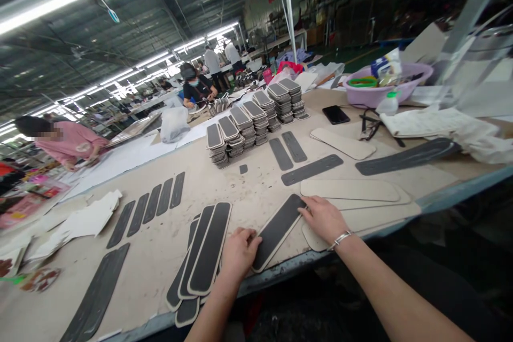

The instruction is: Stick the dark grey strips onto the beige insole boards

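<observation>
A long dark panel with a cream border and rounded corners [278, 232] lies at an angle near the table's front edge. My right hand [324, 220] pinches its upper right end, thumb and fingers at the rim. At its lower left side, my left hand [239, 250] has curled fingers, with the thumb on the panel's edge. Just left of that hand, a fanned pile of similar bordered panels [210, 248] overhangs the edge slightly. Beneath and beside my right wrist are several bare cream boards [352, 191] with rounded ends.
Stacks of bordered panels [240, 117] stand mid-table. Loose dark strips [156, 200] lie left and dark strips [312, 169] right. A phone [335, 115], glasses [371, 124] and a purple basin [360, 97] are at the back right. Co-workers [70, 141] work at the far left and back.
</observation>
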A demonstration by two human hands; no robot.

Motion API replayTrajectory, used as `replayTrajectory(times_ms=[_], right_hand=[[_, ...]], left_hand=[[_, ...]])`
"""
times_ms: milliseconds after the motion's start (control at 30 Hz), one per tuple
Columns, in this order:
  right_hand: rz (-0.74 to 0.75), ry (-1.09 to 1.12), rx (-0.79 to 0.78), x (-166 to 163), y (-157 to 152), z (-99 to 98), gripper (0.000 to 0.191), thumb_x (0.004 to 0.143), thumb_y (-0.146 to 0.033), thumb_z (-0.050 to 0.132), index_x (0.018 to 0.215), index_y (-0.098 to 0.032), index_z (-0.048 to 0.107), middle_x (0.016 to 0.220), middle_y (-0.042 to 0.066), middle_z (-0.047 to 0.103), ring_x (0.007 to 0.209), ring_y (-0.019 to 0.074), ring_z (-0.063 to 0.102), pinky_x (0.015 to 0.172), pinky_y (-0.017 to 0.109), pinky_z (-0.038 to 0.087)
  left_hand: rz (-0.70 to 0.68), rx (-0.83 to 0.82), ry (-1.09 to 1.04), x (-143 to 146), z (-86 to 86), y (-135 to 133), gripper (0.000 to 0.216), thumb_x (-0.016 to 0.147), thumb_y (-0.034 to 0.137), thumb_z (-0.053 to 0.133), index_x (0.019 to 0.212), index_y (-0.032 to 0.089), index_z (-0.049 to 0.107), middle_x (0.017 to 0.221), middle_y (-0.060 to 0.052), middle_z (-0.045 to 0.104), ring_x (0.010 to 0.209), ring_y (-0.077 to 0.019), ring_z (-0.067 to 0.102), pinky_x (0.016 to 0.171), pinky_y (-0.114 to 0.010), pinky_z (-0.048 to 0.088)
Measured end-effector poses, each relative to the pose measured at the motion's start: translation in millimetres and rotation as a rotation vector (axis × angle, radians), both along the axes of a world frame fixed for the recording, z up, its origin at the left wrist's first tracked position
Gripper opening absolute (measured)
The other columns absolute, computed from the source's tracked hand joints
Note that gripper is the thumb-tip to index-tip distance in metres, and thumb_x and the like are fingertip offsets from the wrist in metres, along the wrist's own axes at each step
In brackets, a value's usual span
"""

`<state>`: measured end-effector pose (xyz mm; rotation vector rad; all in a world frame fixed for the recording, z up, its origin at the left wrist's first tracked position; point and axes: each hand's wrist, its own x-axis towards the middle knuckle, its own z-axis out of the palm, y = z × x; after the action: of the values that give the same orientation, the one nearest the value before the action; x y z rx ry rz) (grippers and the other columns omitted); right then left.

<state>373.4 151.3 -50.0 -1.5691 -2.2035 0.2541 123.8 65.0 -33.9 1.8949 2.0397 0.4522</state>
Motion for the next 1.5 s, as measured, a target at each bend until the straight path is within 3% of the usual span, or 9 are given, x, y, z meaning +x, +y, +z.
replayTrajectory(times_ms=[167, 333, 433, 533, 733, 867, 1200, 1400, 1500], right_hand=[[0.045, -0.042, 0.019, -0.1, 2.1, -3.1, 0.013, 0.084, -0.027, 0.056, 0.090, -0.021, 0.066, 0.095, 0.005, 0.057, 0.086, 0.0185, 0.051, 0.078, 0.028, 0.041], [0.060, -0.065, 0.070, -1.4, 1.0, -3.4, 0.013, 0.085, -0.027, 0.056, 0.091, -0.022, 0.067, 0.090, 0.005, 0.056, 0.083, 0.0184, 0.050, 0.077, 0.028, 0.041], [0.082, -0.059, 0.088, -3.0, -1.4, -1.2, 0.015, 0.086, -0.025, 0.054, 0.082, -0.021, 0.067, 0.084, 0.004, 0.057, 0.082, 0.0174, 0.051, 0.077, 0.027, 0.041], [0.120, -0.048, 0.103, -6.0, -3.6, 1.1, 0.021, 0.087, -0.027, 0.052, 0.074, -0.019, 0.066, 0.079, 0.004, 0.058, 0.083, 0.0179, 0.051, 0.076, 0.027, 0.041], [0.293, 0.045, 0.190, -19.4, 4.2, -3.2, 0.018, 0.088, -0.023, 0.052, 0.102, -0.019, 0.063, 0.096, 0.005, 0.059, 0.088, 0.0174, 0.050, 0.079, 0.028, 0.042], [0.340, -0.024, 0.169, -31.6, 9.6, -3.3, 0.018, 0.089, -0.023, 0.051, 0.102, -0.019, 0.063, 0.095, 0.004, 0.059, 0.089, 0.0181, 0.049, 0.080, 0.029, 0.041], [0.280, -0.134, 0.111, -43.3, 13.2, -3.1, 0.015, 0.089, -0.026, 0.051, 0.088, -0.023, 0.066, 0.086, 0.002, 0.060, 0.081, 0.0180, 0.047, 0.074, 0.028, 0.039], [0.253, -0.118, 0.103, -43.4, 14.4, -6.9, 0.016, 0.089, -0.027, 0.050, 0.089, -0.022, 0.066, 0.088, 0.003, 0.060, 0.082, 0.0187, 0.049, 0.076, 0.030, 0.042], [0.230, -0.105, 0.110, -47.3, 5.5, -5.4, 0.018, 0.088, -0.023, 0.051, 0.102, -0.018, 0.062, 0.099, 0.007, 0.060, 0.091, 0.0204, 0.051, 0.080, 0.031, 0.045]], left_hand=[[0.006, 0.013, 0.000, 6.9, -4.9, 3.9, 0.013, 0.079, 0.025, 0.059, 0.088, 0.021, 0.067, 0.089, -0.002, 0.061, 0.080, -0.0128, 0.057, 0.076, -0.023, 0.042], [-0.009, -0.016, -0.019, 1.0, -3.3, 8.0, 0.012, 0.077, 0.022, 0.061, 0.087, 0.022, 0.068, 0.086, 0.000, 0.062, 0.078, -0.0126, 0.057, 0.073, -0.022, 0.042], [-0.018, -0.056, 0.062, -7.7, 0.2, 13.7, 0.012, 0.077, 0.021, 0.061, 0.086, 0.022, 0.068, 0.085, -0.001, 0.063, 0.078, -0.0140, 0.058, 0.072, -0.024, 0.042], [0.004, 0.007, 0.174, -14.8, 5.8, 19.4, 0.017, 0.077, 0.017, 0.059, 0.093, 0.019, 0.066, 0.092, -0.004, 0.063, 0.085, -0.0173, 0.058, 0.077, -0.027, 0.043], [-0.099, 0.191, 0.087, -1.9, -1.9, 29.1, 0.019, 0.085, 0.023, 0.051, 0.091, 0.018, 0.068, 0.089, -0.005, 0.064, 0.086, -0.0167, 0.057, 0.083, -0.028, 0.045], [-0.086, 0.213, 0.030, 10.1, -19.5, 34.2, 0.016, 0.084, 0.023, 0.055, 0.088, 0.018, 0.070, 0.085, -0.005, 0.062, 0.081, -0.0157, 0.056, 0.080, -0.028, 0.045], [0.017, 0.262, -0.120, 10.8, -28.4, 35.7, 0.011, 0.080, 0.019, 0.059, 0.081, 0.020, 0.070, 0.083, -0.002, 0.061, 0.082, -0.0150, 0.054, 0.080, -0.027, 0.044], [0.009, 0.309, -0.113, 10.8, -34.8, 33.1, 0.012, 0.081, 0.020, 0.057, 0.082, 0.019, 0.069, 0.085, -0.004, 0.059, 0.084, -0.0162, 0.054, 0.081, -0.030, 0.044], [-0.005, 0.322, -0.111, 11.7, -34.4, 31.7, 0.014, 0.083, 0.019, 0.053, 0.086, 0.019, 0.067, 0.089, -0.004, 0.058, 0.087, -0.0168, 0.053, 0.083, -0.031, 0.044]])
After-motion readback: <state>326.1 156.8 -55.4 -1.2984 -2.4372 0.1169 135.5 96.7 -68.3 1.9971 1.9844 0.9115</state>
